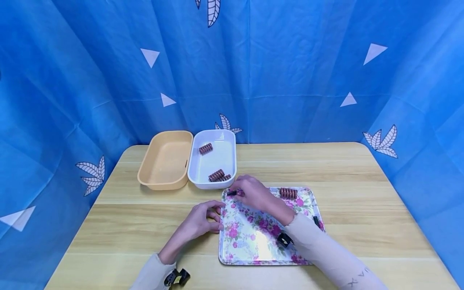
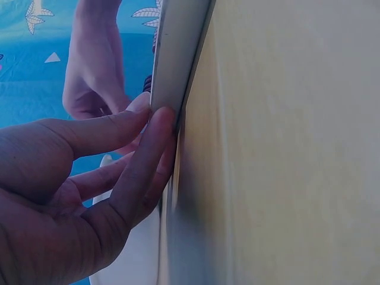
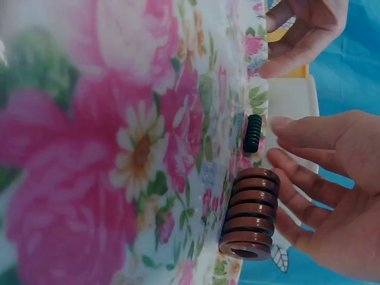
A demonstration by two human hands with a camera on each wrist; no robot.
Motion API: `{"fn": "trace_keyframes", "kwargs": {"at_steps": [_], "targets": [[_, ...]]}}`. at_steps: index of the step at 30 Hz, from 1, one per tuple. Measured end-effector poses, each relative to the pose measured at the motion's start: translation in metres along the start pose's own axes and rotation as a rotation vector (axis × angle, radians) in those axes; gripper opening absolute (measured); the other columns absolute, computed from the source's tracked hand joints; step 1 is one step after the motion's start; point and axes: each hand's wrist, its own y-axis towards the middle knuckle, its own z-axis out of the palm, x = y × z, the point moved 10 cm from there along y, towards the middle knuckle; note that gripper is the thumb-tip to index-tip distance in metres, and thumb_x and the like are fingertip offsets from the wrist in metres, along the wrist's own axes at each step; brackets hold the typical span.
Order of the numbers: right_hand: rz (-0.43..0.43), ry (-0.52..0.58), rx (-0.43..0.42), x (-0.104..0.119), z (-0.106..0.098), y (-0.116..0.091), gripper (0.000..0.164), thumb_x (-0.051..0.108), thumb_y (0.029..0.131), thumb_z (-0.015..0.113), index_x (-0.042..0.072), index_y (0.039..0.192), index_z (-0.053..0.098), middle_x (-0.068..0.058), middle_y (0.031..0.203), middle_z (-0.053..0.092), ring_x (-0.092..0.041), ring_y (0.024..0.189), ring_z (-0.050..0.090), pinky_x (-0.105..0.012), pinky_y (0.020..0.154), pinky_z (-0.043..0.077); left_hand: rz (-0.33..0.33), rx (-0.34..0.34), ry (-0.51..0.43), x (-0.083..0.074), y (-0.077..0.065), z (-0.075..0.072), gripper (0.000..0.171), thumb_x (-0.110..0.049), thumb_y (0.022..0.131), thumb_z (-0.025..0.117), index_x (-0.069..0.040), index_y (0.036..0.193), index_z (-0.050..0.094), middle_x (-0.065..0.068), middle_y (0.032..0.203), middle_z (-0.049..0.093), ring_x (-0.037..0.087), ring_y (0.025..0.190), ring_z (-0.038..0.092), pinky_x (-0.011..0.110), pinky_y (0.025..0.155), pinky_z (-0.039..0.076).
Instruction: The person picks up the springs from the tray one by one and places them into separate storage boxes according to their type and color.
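In the head view, my left hand (image 1: 200, 219) holds the left rim of a floral tray (image 1: 239, 249), thumb and index finger at its edge. The left wrist view shows that thumb and fingers right on the rim (image 2: 172, 65). My right hand (image 1: 251, 193) is over the tray's far left corner. There its relaxed fingers (image 3: 297, 184) lie close beside a small dark coil spring (image 3: 253, 133) and a larger brown coil spring (image 3: 250, 214). No spring shows between thumb and fingertips. In the head view, the hand partly covers this corner.
Another brown spring (image 1: 288, 193) lies at the tray's back edge, and a small dark spring (image 1: 316, 221) by its right rim. Behind stand a white bin (image 1: 230, 161) with several brown springs (image 1: 216, 175) and, beside it, a tan bin (image 1: 145, 167). Blue curtain (image 1: 275, 72) surrounds the table.
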Motion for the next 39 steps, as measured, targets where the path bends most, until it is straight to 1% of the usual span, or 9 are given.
{"fn": "trace_keyframes", "kwargs": {"at_steps": [6, 10, 13, 17, 24, 27, 32, 35, 39], "targets": [[-0.034, -0.049, -0.017, 0.001, 0.005, 0.002, 0.024, 0.01, 0.087, 0.082, 0.006, 0.111, 0.078, -0.006, 0.107, 0.072, -0.025, 0.101, 0.065, -0.038, 0.089, 0.059, 0.011, -0.002, 0.022, 0.001, 0.001, 0.0, 0.06, 0.012, 0.074, 0.084, 0.007, 0.13, 0.062, 0.017, 0.107, 0.063, 0.023, 0.084, 0.067, 0.028, 0.062, 0.065], [-0.053, -0.084, -0.034, 0.002, 0.007, 0.004, 0.021, 0.01, 0.087, 0.083, 0.008, 0.107, 0.079, -0.005, 0.104, 0.073, -0.024, 0.098, 0.065, -0.04, 0.087, 0.058, -0.01, -0.002, 0.017, 0.004, 0.002, 0.001, 0.06, 0.013, 0.075, 0.083, 0.007, 0.13, 0.062, 0.017, 0.107, 0.063, 0.022, 0.084, 0.067, 0.029, 0.063, 0.065], [-0.045, -0.115, -0.024, 0.002, 0.011, 0.006, 0.019, 0.011, 0.086, 0.084, 0.011, 0.105, 0.08, -0.004, 0.106, 0.073, -0.024, 0.098, 0.064, -0.043, 0.089, 0.056, -0.032, -0.001, 0.007, 0.007, 0.002, 0.001, 0.06, 0.013, 0.075, 0.082, 0.006, 0.131, 0.061, 0.017, 0.108, 0.062, 0.021, 0.085, 0.067, 0.03, 0.064, 0.065], [-0.021, -0.136, -0.016, 0.0, 0.014, 0.006, 0.017, 0.011, 0.085, 0.085, 0.014, 0.101, 0.08, -0.002, 0.106, 0.072, -0.023, 0.097, 0.062, -0.047, 0.088, 0.054, -0.031, 0.001, 0.024, 0.008, 0.002, 0.002, 0.06, 0.013, 0.075, 0.082, 0.006, 0.131, 0.062, 0.017, 0.108, 0.062, 0.021, 0.085, 0.067, 0.029, 0.064, 0.065], [-0.023, -0.168, -0.027, 0.002, 0.014, 0.007, 0.016, 0.003, 0.084, 0.081, 0.015, 0.094, 0.08, 0.0, 0.101, 0.07, -0.022, 0.091, 0.059, -0.043, 0.081, 0.051, -0.02, 0.0, 0.026, 0.008, 0.003, 0.001, 0.059, 0.013, 0.075, 0.083, 0.006, 0.131, 0.062, 0.016, 0.107, 0.062, 0.021, 0.085, 0.067, 0.03, 0.064, 0.065], [-0.029, -0.171, -0.032, 0.002, 0.015, 0.006, 0.015, 0.003, 0.084, 0.08, 0.015, 0.093, 0.08, 0.0, 0.1, 0.069, -0.022, 0.091, 0.059, -0.042, 0.08, 0.051, -0.024, 0.002, 0.025, 0.009, 0.003, 0.002, 0.059, 0.013, 0.075, 0.082, 0.006, 0.131, 0.062, 0.015, 0.106, 0.062, 0.02, 0.084, 0.067, 0.03, 0.063, 0.065], [-0.036, -0.156, -0.039, 0.005, 0.014, 0.002, 0.012, 0.012, 0.088, 0.081, 0.015, 0.1, 0.078, 0.001, 0.104, 0.069, -0.021, 0.097, 0.061, -0.043, 0.084, 0.054, -0.021, 0.006, 0.022, 0.009, 0.002, 0.002, 0.06, 0.013, 0.075, 0.083, 0.006, 0.131, 0.062, 0.015, 0.106, 0.062, 0.02, 0.083, 0.067, 0.03, 0.063, 0.065], [-0.034, -0.144, -0.051, 0.007, 0.01, 0.0, 0.014, 0.015, 0.089, 0.081, 0.014, 0.103, 0.077, 0.001, 0.107, 0.068, -0.02, 0.099, 0.061, -0.042, 0.087, 0.055, -0.017, 0.006, 0.022, 0.008, 0.002, 0.002, 0.06, 0.013, 0.075, 0.083, 0.007, 0.131, 0.061, 0.017, 0.107, 0.062, 0.02, 0.084, 0.067, 0.03, 0.063, 0.065], [-0.037, -0.108, -0.076, 0.01, 0.002, -0.002, 0.016, 0.014, 0.089, 0.081, 0.011, 0.104, 0.076, -0.001, 0.109, 0.069, -0.019, 0.099, 0.062, -0.038, 0.088, 0.056, -0.017, 0.003, 0.016, 0.007, 0.002, 0.001, 0.06, 0.013, 0.075, 0.082, 0.007, 0.131, 0.061, 0.018, 0.108, 0.062, 0.021, 0.084, 0.066, 0.03, 0.063, 0.065]]}}
